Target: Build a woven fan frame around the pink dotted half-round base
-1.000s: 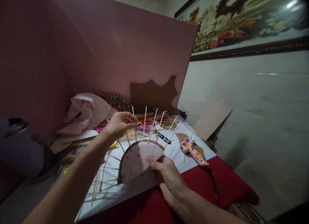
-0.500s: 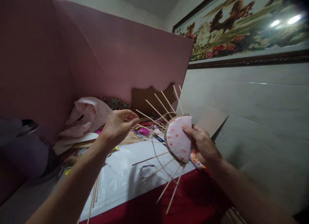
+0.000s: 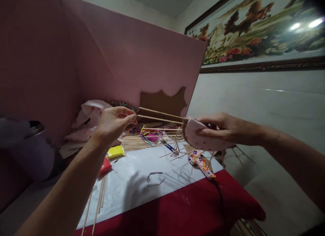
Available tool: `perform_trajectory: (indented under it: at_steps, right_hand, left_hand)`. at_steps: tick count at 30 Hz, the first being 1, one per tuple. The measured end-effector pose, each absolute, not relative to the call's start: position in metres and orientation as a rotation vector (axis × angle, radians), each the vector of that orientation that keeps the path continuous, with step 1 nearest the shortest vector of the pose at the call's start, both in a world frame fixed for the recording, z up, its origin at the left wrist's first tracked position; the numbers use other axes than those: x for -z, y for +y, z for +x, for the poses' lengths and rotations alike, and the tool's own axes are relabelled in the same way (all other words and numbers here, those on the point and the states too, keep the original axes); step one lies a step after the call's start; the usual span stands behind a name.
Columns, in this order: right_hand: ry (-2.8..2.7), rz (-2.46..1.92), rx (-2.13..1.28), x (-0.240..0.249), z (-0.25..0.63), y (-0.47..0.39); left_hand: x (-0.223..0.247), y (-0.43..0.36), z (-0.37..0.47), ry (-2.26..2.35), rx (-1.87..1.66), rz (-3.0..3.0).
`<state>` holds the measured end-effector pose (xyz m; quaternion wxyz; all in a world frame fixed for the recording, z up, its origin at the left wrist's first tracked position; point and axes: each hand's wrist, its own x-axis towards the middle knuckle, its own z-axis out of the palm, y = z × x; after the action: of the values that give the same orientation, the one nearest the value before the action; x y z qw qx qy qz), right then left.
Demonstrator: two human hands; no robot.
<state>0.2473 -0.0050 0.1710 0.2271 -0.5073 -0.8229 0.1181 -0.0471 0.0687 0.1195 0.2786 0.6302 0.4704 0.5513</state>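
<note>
A half-round piece covered in pale cloth with red dots is gripped along its edge by my right hand. Thin wooden sticks stick out of its brown curved rim, several to the left and others below and to the right. Thumb and fingertips of my left hand are pinched at the end of one wooden stick. Another stick runs just above it. Loose brown cord hangs below the rim.
On the white sheet lie a yellow packet, a patterned glue gun, dark pliers and loose sticks. Behind are a brown cardboard cutout and crumpled pale cloth. Red cloth covers the near edge.
My right hand has turned and tilted the half-round piece, with its sticks now pointing left toward my left hand. My left hand has moved slightly left. The glue gun shows more fully.
</note>
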Motion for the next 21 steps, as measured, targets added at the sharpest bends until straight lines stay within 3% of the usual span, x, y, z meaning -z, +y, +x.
perform_trajectory:
  at_steps: [4,10,15,21]
  right_hand:
    - [-2.503,-1.283,0.296,-0.164,0.233,-0.011]
    - [-2.490,-0.949,1.111,-0.094,0.206,-0.034]
    - [-2.525,-0.841,1.149,-0.035,0.178,-0.041]
    - [-2.536,-0.775,0.998,0.018,0.153,-0.028]
  left_hand:
    - [-0.122,0.069,-0.050,1.266,-1.505,1.667]
    - [-0.138,0.057,-0.074,1.341,-1.679,1.722]
    - [-0.142,0.050,-0.078,1.362,-1.648,1.812]
    - [-0.107,0.075,-0.053,1.289,-0.981,2.124]
